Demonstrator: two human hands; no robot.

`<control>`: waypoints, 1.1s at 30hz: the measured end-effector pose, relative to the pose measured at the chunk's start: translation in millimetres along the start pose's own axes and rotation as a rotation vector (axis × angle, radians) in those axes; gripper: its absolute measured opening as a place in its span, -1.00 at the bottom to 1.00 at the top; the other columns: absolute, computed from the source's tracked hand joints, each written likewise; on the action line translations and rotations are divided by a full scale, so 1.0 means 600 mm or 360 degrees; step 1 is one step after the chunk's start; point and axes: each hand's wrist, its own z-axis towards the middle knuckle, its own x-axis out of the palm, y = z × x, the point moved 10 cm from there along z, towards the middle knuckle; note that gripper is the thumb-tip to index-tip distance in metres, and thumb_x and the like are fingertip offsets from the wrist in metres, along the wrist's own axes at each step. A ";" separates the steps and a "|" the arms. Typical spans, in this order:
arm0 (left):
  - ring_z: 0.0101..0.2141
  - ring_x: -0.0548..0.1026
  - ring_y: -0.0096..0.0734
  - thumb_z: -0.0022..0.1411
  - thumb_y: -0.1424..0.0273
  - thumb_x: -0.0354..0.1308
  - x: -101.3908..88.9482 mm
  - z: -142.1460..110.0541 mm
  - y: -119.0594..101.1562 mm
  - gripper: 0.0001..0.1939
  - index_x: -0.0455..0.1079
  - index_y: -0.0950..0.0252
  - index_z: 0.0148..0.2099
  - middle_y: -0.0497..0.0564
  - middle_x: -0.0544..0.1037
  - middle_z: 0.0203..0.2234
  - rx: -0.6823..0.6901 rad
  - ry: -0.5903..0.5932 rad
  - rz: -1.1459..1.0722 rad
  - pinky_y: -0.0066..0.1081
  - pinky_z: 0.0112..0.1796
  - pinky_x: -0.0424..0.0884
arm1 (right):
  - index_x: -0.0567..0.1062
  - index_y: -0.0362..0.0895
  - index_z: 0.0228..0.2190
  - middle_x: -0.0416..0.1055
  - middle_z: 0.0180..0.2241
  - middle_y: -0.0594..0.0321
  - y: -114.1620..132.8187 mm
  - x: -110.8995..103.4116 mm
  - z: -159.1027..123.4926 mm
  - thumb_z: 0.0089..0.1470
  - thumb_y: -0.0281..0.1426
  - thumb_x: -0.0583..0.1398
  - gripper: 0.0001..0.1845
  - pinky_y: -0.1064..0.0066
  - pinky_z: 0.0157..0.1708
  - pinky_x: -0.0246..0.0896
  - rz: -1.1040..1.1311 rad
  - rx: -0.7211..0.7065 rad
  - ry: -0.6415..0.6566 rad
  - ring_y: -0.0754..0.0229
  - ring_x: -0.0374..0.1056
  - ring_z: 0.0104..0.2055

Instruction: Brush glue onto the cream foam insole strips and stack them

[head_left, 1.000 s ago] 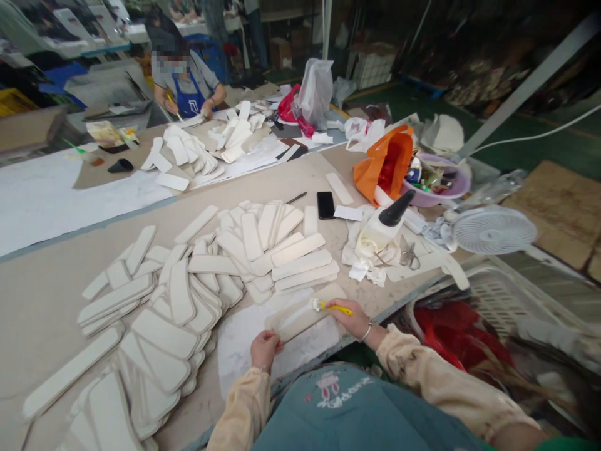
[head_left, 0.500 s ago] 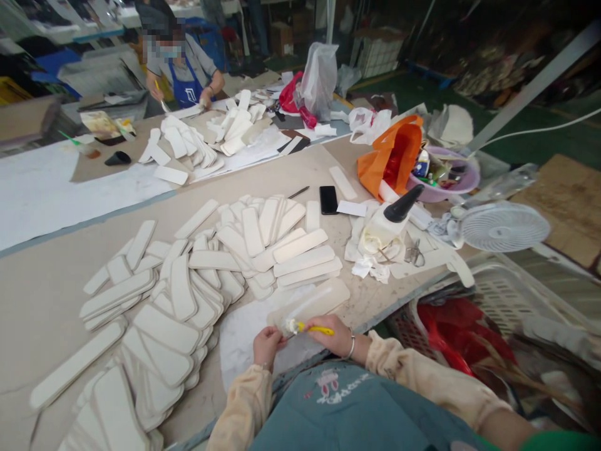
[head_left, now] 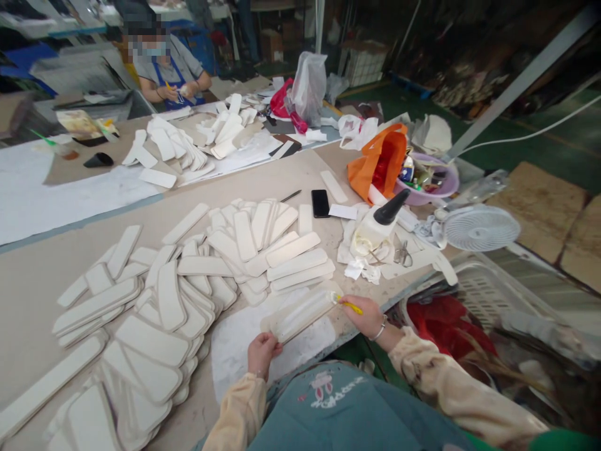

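Note:
My right hand grips a yellow-handled brush, its white-coated bristles resting on the far right end of a long pale strip with rounded ends. A wet, whitish streak runs along that strip. The fingers of my left hand pinch the strip's near left end. Beneath it lies a white paper sheet on the table. Close by to the left, many similar cream strips are heaped in overlapping piles.
Behind my right hand stand a white plastic container with a black cone, a phone and an orange bag. A fan and a crate are at right. A co-worker sits across, beside more strips.
My right hand has moved the brush right along the strip, from near my left hand to the far end. My left hand stays at the near end. The view has shifted slightly.

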 end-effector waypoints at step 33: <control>-0.63 0.42 -0.49 -0.25 0.43 0.19 -0.003 0.005 0.010 -0.86 0.29 0.32 -0.55 -0.15 0.37 -0.74 -0.0013 0.0028 -0.0132 -0.47 -0.53 0.41 | 0.52 -0.11 -0.33 0.50 -0.33 0.26 0.053 0.055 0.004 0.00 -0.36 0.10 -0.78 0.37 -0.24 0.27 0.0708 0.0207 0.0010 0.18 0.40 -0.29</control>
